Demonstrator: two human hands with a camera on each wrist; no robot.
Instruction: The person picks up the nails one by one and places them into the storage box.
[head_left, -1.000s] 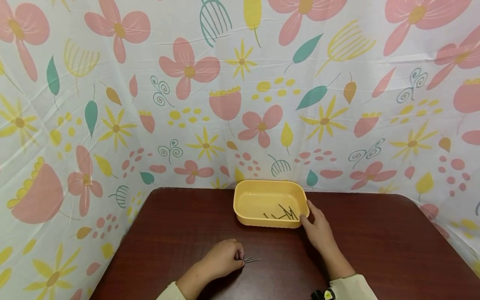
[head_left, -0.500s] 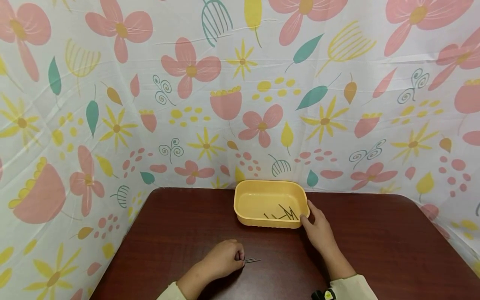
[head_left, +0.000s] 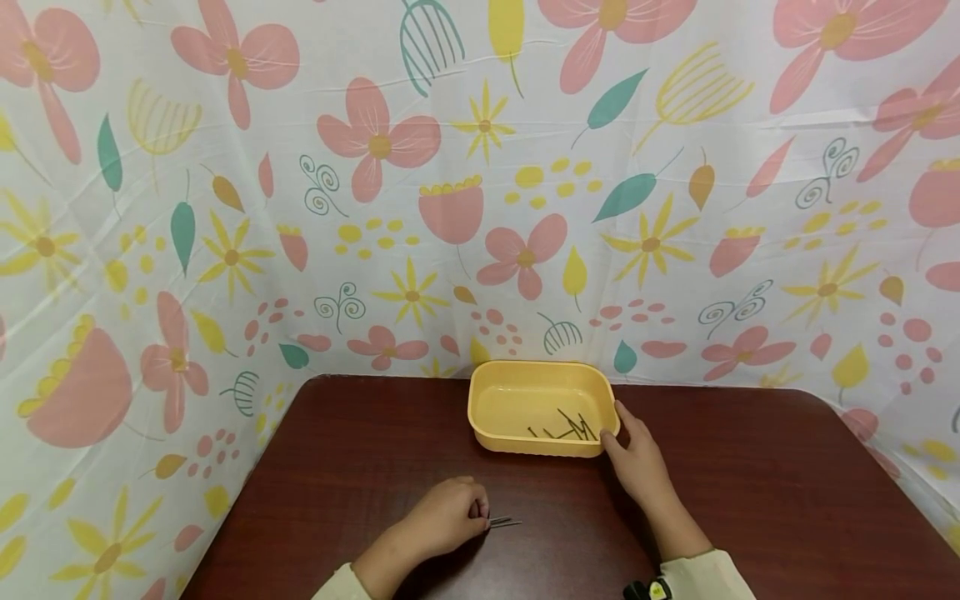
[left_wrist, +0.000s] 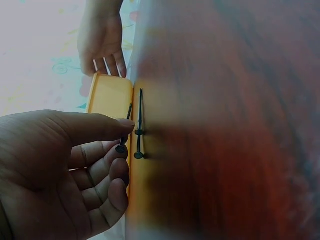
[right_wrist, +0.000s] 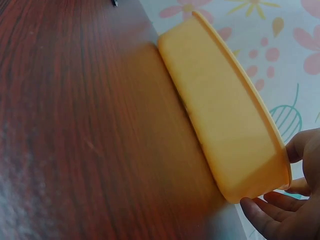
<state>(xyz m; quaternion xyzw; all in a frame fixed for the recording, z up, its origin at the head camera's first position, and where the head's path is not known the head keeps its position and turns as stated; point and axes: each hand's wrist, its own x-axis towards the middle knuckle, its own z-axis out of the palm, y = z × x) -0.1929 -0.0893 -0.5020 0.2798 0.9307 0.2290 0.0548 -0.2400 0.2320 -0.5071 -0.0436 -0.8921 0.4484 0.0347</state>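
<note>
Near the front of the table, my left hand (head_left: 447, 518) pinches a dark metal nail (left_wrist: 120, 148) between thumb and fingers, its flat head showing below the thumb in the left wrist view. Two more nails (left_wrist: 140, 111) lie on the tabletop right beside the fingertips, in line with each other. My right hand (head_left: 643, 471) grips the right end of a yellow plastic tray (head_left: 528, 445), thumb at the rim and fingers against the outer side. Several nails (head_left: 576, 427) lie loosely inside it, towards its front right corner.
The dark red-brown table (head_left: 360, 442) has rounded back corners. A white curtain (head_left: 285, 217) with a flower print hangs along its back and left side. The tray stands close to the table's back edge.
The nails at my left fingertips have shifted slightly against one another. Both hands and the tray stay in place.
</note>
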